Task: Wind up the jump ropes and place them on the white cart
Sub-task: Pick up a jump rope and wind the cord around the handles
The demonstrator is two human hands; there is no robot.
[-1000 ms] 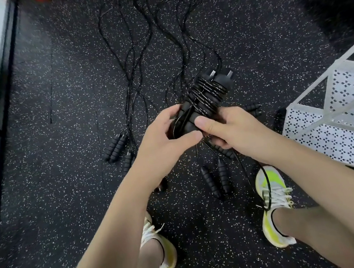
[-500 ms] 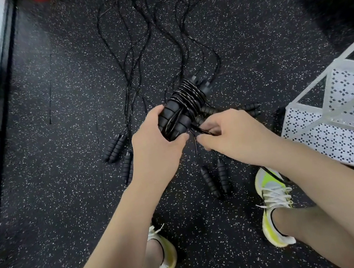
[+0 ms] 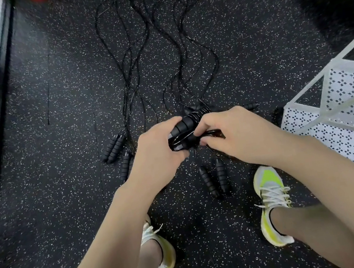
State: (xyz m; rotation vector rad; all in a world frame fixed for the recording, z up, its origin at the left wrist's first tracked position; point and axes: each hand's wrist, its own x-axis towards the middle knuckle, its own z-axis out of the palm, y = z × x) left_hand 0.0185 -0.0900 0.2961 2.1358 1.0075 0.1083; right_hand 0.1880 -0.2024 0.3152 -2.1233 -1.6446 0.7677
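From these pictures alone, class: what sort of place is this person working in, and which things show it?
Probably a gym or fitness room. The floor is dark speckled rubber, several black jump ropes lie stretched across it, and a white cart of perforated metal stands at the right.

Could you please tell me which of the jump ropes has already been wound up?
The jump rope held in both hands: its cord is coiled round the handles, while the others lie stretched out on the floor.

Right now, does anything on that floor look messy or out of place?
Yes: several jump ropes sprawl across the floor in wavy, overlapping strands, handles scattered near the feet. Only the bundle in both hands is wound; the white cart shows none.
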